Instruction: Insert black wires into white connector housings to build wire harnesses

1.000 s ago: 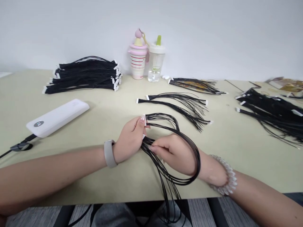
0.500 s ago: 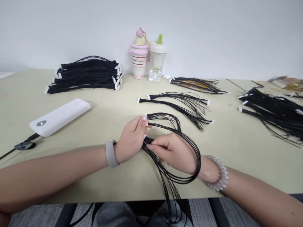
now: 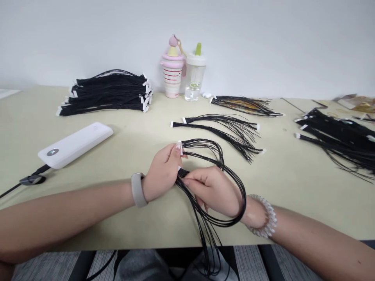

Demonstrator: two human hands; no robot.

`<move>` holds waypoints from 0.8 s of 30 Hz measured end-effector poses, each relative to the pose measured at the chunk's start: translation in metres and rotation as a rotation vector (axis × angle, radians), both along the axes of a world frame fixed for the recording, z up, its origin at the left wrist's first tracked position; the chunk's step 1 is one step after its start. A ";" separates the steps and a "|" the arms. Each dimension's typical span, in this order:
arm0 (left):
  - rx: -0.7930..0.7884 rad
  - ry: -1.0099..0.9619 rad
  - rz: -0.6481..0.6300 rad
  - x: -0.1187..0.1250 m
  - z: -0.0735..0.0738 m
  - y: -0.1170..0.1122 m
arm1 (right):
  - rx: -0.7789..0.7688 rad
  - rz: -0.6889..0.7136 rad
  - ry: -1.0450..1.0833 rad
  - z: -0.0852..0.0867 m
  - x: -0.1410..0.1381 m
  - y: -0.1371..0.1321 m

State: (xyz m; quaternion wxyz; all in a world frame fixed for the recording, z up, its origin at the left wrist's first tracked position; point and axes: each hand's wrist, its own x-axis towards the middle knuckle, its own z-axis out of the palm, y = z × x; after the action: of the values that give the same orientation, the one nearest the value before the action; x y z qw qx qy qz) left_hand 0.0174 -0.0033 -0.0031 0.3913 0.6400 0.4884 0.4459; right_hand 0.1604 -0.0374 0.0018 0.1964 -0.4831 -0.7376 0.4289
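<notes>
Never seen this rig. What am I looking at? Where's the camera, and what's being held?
There's no robot here: this is a view from a camera worn on a person's head, looking forward and down. The left hand holds a white connector at one end of a black wire harness. The right hand grips the wires beside a second connector, and the loose wires hang over the table edge. On the pale table lie a stack of harnesses, a heap of harnesses, a white power bank, a pink striped bottle and a clear bottle.
</notes>
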 end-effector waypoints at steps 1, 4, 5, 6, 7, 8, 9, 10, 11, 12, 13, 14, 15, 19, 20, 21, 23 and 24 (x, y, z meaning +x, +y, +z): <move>0.002 0.003 0.000 0.000 0.000 0.000 | -0.009 -0.006 0.003 0.000 0.000 0.000; 0.011 0.019 -0.003 -0.002 -0.001 0.000 | -0.011 0.007 0.006 0.003 -0.002 -0.001; 0.015 0.024 -0.004 -0.002 -0.001 0.000 | -0.001 0.017 0.003 0.005 -0.002 -0.001; 0.018 0.026 -0.008 -0.002 -0.001 0.000 | 0.015 0.027 -0.004 0.005 -0.003 -0.001; 0.021 0.028 -0.011 -0.002 -0.001 0.000 | 0.049 0.033 -0.018 0.006 -0.004 0.000; 0.023 0.030 -0.011 -0.002 -0.001 0.000 | 0.103 0.032 -0.042 0.006 -0.005 0.000; 0.022 0.031 -0.008 -0.002 -0.001 0.000 | 0.178 0.023 -0.074 0.005 -0.006 0.000; 0.017 0.032 -0.004 -0.002 -0.001 0.001 | 0.261 0.012 -0.115 0.004 -0.006 -0.001; 0.011 0.035 0.000 -0.002 -0.001 0.001 | 0.343 0.000 -0.161 0.003 -0.007 -0.001; 0.004 0.036 0.003 -0.002 -0.001 0.001 | 0.413 -0.010 -0.206 0.003 -0.007 -0.001; -0.003 0.036 0.003 -0.002 -0.002 0.001 | 0.465 -0.011 -0.246 0.002 -0.007 -0.001; -0.008 0.033 0.000 -0.002 -0.002 0.001 | 0.495 -0.005 -0.278 0.002 -0.007 -0.002; -0.013 0.031 -0.003 -0.001 -0.002 0.001 | 0.512 0.004 -0.302 0.002 -0.007 -0.002; -0.025 0.030 -0.004 -0.001 -0.002 0.001 | 0.542 0.027 -0.364 0.004 -0.006 -0.002; -0.025 0.033 -0.002 -0.001 -0.001 0.001 | 0.547 0.027 -0.383 0.004 -0.006 -0.002; -0.023 0.036 -0.001 -0.001 -0.001 0.001 | 0.552 0.024 -0.400 0.003 -0.006 -0.002; -0.017 0.042 0.010 -0.001 0.000 0.001 | 0.549 0.019 -0.403 0.001 -0.005 -0.002; -0.015 0.046 0.017 -0.001 0.000 0.001 | 0.540 0.017 -0.385 0.000 -0.005 -0.002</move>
State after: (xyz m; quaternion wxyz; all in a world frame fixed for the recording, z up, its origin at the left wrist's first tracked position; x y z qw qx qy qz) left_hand 0.0160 -0.0022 -0.0033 0.3811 0.6430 0.5060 0.4305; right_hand 0.1552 -0.0390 0.0021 0.1707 -0.4795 -0.8523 0.1203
